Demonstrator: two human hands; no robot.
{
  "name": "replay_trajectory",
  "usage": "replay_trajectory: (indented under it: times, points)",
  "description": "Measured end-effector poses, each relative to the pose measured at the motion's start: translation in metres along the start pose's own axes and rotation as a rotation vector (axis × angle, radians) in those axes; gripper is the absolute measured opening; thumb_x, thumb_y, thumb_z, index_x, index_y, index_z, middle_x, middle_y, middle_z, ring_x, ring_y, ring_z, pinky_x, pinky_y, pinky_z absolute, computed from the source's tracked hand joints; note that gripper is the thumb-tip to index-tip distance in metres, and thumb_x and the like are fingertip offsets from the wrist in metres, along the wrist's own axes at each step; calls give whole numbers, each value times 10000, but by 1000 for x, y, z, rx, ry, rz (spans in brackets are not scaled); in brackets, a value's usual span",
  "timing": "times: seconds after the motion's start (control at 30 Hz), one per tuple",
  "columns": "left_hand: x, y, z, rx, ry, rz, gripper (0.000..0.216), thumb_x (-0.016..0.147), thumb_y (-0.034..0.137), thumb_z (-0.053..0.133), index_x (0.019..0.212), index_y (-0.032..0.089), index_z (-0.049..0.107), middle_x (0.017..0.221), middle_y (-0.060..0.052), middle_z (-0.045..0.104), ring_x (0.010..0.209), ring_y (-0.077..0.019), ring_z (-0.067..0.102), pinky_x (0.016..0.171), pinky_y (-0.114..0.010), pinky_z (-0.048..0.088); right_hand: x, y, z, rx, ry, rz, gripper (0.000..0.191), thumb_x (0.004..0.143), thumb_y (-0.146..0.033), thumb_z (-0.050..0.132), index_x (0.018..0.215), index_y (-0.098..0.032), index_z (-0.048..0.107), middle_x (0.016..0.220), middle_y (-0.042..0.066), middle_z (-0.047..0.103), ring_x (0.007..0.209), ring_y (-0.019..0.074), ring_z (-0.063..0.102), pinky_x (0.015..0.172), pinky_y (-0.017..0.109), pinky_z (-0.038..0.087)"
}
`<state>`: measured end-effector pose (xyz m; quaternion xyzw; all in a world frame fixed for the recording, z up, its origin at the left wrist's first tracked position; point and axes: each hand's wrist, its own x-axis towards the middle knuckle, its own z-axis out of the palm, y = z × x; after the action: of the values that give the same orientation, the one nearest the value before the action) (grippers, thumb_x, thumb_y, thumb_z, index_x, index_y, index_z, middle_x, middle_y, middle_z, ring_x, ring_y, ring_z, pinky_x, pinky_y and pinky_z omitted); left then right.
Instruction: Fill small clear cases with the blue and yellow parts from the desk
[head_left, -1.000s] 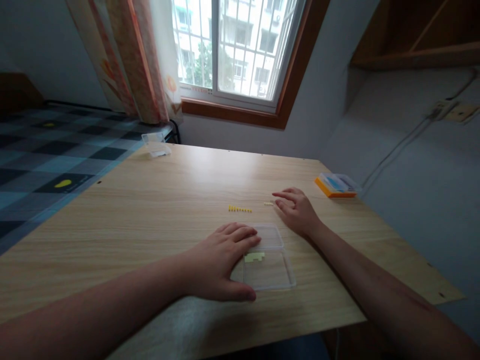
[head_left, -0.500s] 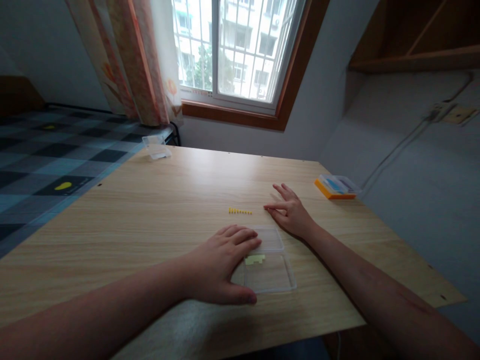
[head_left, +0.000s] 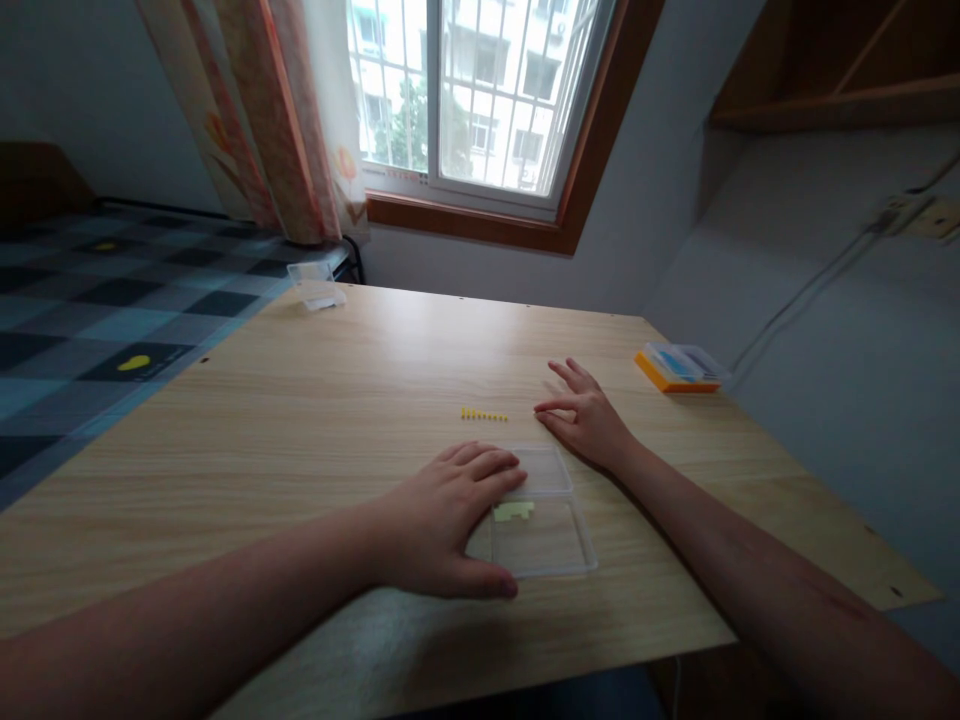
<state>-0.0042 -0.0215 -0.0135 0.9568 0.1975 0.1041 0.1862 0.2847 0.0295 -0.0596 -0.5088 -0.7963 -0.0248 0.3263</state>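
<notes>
Though dim toward the near edge, shows a pale wooden bench [head_left: 300,430] with both bare forearms stretched across it from the near side. Finds the left hand [head_left: 442,520] laid palm-down, fingers wide and flat, gripping nothing, with fingertips resting on the left rim of an open clear box [head_left: 551,545] and thumb lying against its near-left corner. Places that box near the middle of the bench, toward the near edge, opened flat in two shallow halves, one beyond the other. Holds a single pale green piece [head_left: 513,511] inside, close to the seam between the halves and just beside the left fingertips.

Puts the right hand [head_left: 589,425] just beyond the far-right corner of the box, heel down on the wood, outer fingers fanned and raised. Brings forefinger and thumb close together, pointing left; possibly pinching something tiny, but too small to tell, so cannot say whether closed on anything. Sets a short row of yellow beads [head_left: 484,414] on the bare wood just left of that forefinger, apart from it and beyond the box.

Leaves an orange case [head_left: 679,370] with a blue-and-clear top near the right edge, well apart from both hands. Keeps a second small clear box [head_left: 319,287] at the far-left corner, next to a bed [head_left: 112,330] with a checked cover, below a patterned curtain [head_left: 255,110] and a barred window [head_left: 465,90].
</notes>
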Motion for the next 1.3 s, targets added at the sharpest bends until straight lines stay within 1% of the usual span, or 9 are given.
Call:
replay_trajectory:
  times: [0.37,0.57,0.63,0.7,0.73,0.8,0.9,1.03,1.3]
  points:
    - [0,-2,1,-7,5,10,929,747,734,729,1463,179,525,1506,-185,517,1386,-420,466,1191,-583,307,6,-7,4,16,-1,38,71,831,-251,774,853,-273,838,1509,46,529,1480,339,366,1202,571,339]
    - [0,0,-2,13,-26,1,927,762,724,721,1474,170,509,1514,-190,506,1393,-415,456,1193,-576,304,9,-15,-1,3,28,-12,80,831,-213,757,837,-241,831,1502,76,534,1470,347,376,1191,551,349]
    - [0,0,-2,17,-28,-1,938,761,734,714,1477,165,505,1511,-193,507,1390,-416,456,1190,-576,305,9,-22,-12,26,90,-45,76,848,-218,746,841,-228,820,1416,100,604,1368,326,494,1142,528,400]
    - [1,0,-2,17,-26,-2,947,760,739,711,1475,153,507,1503,-198,512,1384,-419,459,1185,-577,311,6,-33,-28,112,117,-104,77,877,-237,734,856,-215,805,1187,108,709,1129,260,633,1008,448,493]
    - [1,0,-1,15,-23,-1,950,759,742,709,1475,151,507,1496,-198,518,1380,-419,462,1184,-576,313,4,-40,-36,183,96,-147,84,892,-244,727,862,-207,796,1030,93,731,983,217,661,905,384,525]
    - [1,0,-1,9,-18,4,948,762,749,700,1477,158,506,1487,-193,527,1378,-414,465,1184,-571,314,-3,-56,-53,322,-46,-243,105,923,-232,696,879,-194,784,845,55,699,800,153,640,747,284,509]
    - [1,1,0,-3,-15,10,950,763,757,694,1474,156,508,1491,-193,524,1386,-405,457,1195,-562,298,-13,-81,-70,411,-323,-355,137,959,-219,647,911,-176,768,775,30,649,693,111,588,638,235,436]
    - [1,1,0,-27,6,16,903,761,745,702,1436,168,540,1465,-181,546,1373,-405,469,1195,-564,296,-19,-101,-69,348,-483,-474,172,966,-179,593,877,-183,741,770,20,631,717,119,555,676,261,407]
    - [1,-1,2,-53,41,48,850,776,726,695,1415,186,544,1421,-159,577,1328,-392,507,1179,-555,319,-22,-102,-52,251,-532,-580,235,997,-247,562,834,-213,728,763,30,661,837,173,566,805,316,429]
